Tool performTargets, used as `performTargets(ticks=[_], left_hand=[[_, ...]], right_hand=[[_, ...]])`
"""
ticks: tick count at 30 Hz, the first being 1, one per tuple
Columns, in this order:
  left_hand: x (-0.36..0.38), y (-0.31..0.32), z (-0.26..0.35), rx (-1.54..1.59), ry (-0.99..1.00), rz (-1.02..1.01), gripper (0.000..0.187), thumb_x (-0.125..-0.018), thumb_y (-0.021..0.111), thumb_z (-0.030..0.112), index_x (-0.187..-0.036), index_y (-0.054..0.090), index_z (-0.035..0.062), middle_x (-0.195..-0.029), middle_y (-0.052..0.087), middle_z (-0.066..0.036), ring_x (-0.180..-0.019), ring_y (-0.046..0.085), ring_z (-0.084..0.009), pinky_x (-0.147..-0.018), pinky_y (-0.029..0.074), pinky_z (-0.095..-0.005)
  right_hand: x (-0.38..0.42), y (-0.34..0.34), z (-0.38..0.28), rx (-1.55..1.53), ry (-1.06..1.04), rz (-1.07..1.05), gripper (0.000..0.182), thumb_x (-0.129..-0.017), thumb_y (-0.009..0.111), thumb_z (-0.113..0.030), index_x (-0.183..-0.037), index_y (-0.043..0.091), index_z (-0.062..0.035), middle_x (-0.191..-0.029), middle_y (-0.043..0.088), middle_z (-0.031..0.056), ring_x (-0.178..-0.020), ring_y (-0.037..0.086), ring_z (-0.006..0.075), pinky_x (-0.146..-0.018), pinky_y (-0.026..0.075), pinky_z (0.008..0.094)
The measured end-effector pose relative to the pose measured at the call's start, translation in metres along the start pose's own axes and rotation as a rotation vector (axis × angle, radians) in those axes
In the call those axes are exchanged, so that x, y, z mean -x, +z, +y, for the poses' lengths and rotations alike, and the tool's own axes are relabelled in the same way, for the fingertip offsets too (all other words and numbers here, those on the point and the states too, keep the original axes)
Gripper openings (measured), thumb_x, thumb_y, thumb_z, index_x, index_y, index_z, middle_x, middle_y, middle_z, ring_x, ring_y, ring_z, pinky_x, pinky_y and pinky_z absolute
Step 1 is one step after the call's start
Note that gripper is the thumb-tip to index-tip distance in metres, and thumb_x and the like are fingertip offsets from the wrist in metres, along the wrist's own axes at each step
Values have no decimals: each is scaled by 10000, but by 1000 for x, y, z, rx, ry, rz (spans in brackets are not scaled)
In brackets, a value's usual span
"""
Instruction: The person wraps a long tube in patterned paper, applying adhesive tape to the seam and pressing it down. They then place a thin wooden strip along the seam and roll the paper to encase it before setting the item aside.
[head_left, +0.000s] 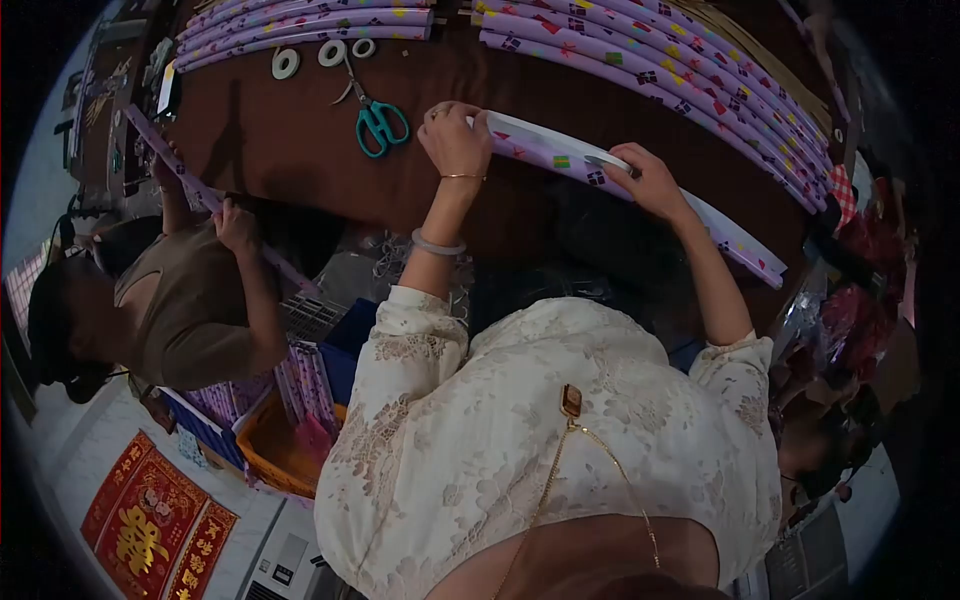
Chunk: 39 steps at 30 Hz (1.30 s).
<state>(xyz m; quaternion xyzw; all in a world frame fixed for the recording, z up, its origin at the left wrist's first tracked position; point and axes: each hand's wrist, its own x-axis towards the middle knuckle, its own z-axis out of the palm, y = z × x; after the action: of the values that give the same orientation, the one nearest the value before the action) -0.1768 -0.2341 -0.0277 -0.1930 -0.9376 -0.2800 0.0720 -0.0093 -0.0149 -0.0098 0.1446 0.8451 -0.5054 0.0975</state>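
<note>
A purple roll of wrapping paper (540, 155) with small gift patterns lies slanted across the table edge, its white inner side showing along the top. My left hand (458, 142) is closed around its left end, fingers bent over the tip. Partway along the roll, my right hand (652, 182) grips a roll of tape (606, 161), seen nearly edge-on against the paper. The paper's right end (765, 268) extends past my right wrist. Teal-handled scissors (380, 125) lie left of my left hand.
More wrapped rolls (660, 85) are lined up at the back of the brown table (270, 140). Several tape rolls (286, 64) sit by the scissors. At left, another person (190, 300) handles a purple roll (180, 170). An orange basket (275, 445) stands below.
</note>
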Motion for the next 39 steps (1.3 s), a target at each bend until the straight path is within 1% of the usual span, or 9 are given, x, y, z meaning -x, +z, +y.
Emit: performTargets(ticks=[3,7,9,19,21,27,34,36,39], left_hand=[[-2,-1,-8,-117,-79,35,98,-671,662,187,-718,663,101,-902,604,-72,-973,491,-272,-811,343,-412],[-9,-3,-16,-166,-112,-16,117,-673,658,205,-731,676,105,-911,609,-72,-969,495,-277,-807,349,-413],[-10,-4,-17,-190,-175,-50,129,-678,650,216,-726,679,100,-904,614,-78,-961,501,-281,-796,362,-415],[-12,-5,-22,-229,-247,-132,148,-688,633,234,-731,688,104,-899,621,-83,-942,513,-298,-784,389,-436],[-13,-4,-23,-225,-309,-152,162,-694,632,246,-736,689,101,-905,622,-82,-948,512,-297,-788,389,-435],[-13,-3,-22,-231,-345,-128,155,-696,639,248,-736,690,107,-887,623,-81,-946,512,-296,-780,392,-437],[-17,-5,-20,-254,-381,-151,134,-681,659,233,-727,692,112,-871,619,-89,-921,515,-297,-754,405,-427],[-16,-5,-20,-276,-381,-151,134,-682,659,241,-718,692,117,-867,617,-87,-921,516,-300,-750,410,-427],[-15,-3,-21,-298,-367,-144,135,-684,659,251,-714,693,124,-862,615,-88,-924,517,-300,-747,416,-426]], right_hand=[[-2,5,2,46,-68,21,294,-839,559,-302,-921,588,-21,-920,533,78,-769,528,203,-695,425,292],[-1,9,-6,103,-35,28,292,-851,532,-303,-907,589,-22,-931,537,88,-783,529,226,-708,427,305],[1,12,-4,141,-109,108,289,-858,513,-302,-905,594,-29,-945,545,85,-821,528,240,-730,424,320],[9,16,-16,195,-38,97,291,-849,517,-305,-928,603,-39,-968,549,79,-904,519,249,-773,422,338],[11,16,-21,213,-53,93,259,-851,507,-257,-938,578,-24,-981,527,79,-903,515,246,-777,410,315],[11,18,-21,226,-35,104,297,-849,520,-318,-936,601,-46,-965,544,74,-905,523,252,-766,425,362],[11,21,-25,235,-29,114,290,-849,520,-320,-925,603,-53,-952,547,72,-889,528,251,-754,429,362],[11,20,-27,245,-9,92,275,-850,513,-267,-944,574,-16,-971,533,74,-905,523,249,-768,417,327],[11,20,-24,257,-36,103,282,-851,514,-270,-943,572,-9,-969,533,79,-908,523,252,-768,417,328]])
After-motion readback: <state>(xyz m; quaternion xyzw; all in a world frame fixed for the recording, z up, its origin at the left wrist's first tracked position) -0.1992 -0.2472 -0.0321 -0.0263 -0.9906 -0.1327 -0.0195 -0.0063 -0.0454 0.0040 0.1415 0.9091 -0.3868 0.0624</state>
